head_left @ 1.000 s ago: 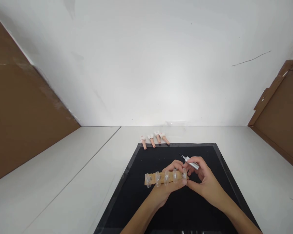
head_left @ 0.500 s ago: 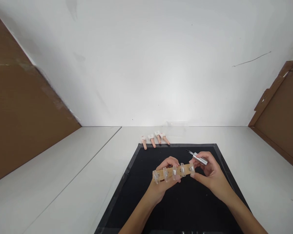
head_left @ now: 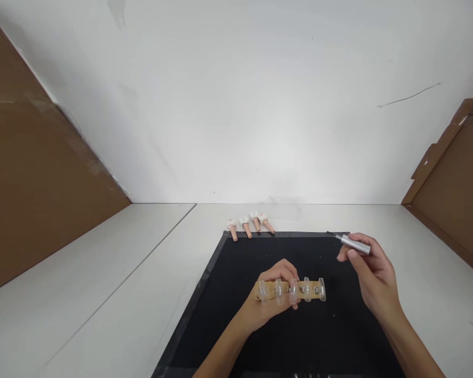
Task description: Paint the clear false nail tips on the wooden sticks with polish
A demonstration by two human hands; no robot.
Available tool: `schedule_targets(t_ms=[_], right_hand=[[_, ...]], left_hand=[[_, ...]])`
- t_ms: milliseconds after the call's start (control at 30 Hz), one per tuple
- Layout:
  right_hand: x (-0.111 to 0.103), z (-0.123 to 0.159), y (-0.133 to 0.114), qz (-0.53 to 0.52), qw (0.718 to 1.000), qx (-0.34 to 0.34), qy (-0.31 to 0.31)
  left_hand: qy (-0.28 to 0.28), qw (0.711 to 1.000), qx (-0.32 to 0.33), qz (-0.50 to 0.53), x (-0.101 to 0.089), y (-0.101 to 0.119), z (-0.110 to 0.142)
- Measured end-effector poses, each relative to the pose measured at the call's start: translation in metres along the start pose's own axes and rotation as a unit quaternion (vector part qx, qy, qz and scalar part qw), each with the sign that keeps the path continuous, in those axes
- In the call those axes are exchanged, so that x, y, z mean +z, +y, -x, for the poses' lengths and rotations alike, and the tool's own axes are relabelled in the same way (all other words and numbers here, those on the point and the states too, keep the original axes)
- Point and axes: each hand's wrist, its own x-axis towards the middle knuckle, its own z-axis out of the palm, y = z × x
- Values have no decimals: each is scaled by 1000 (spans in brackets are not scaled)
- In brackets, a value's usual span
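My left hand (head_left: pixel 266 302) is closed around a tan strip, a nail tip stand (head_left: pixel 312 290), with several clear false nails (head_left: pixel 294 291) standing in a row along it. The stand lies roughly level above the black mat (head_left: pixel 236 341). Off to the right, my right hand (head_left: pixel 378 278) pinches a silver-capped nail polish brush (head_left: pixel 355 244) between thumb and fingers. Its thin dark bristle end points up and left, apart from the false nails.
Several small pink bottles with white caps (head_left: pixel 247 227) lie at the mat's far edge. A white wall (head_left: pixel 260 105) rises behind the white table (head_left: pixel 142 273). Brown cardboard panels stand at the left (head_left: pixel 43 173) and right (head_left: pixel 453 178).
My right hand has let go of the stand's right end and moved right and up with the brush. The stand, in my left hand, has shifted right.
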Motion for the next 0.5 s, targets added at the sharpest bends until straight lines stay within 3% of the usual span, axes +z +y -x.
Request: schedule_targets(t_ms=[100,267,367,500], right_hand=[[2,5,-6,12,1000,-23,-17],[10,10,-16,28,982,-88,-163],[15,10,-19,52,973,-88,-208],[19,9,-20,100,965,-67,-232]], left_hand=[[-19,1000,-9,-10,1,-4,-1],[-17,994,-22,-102,2,0,-4],[-24,992,-19,-122,2,2,-4],[-40,996,-37,-76,2,2,-4]])
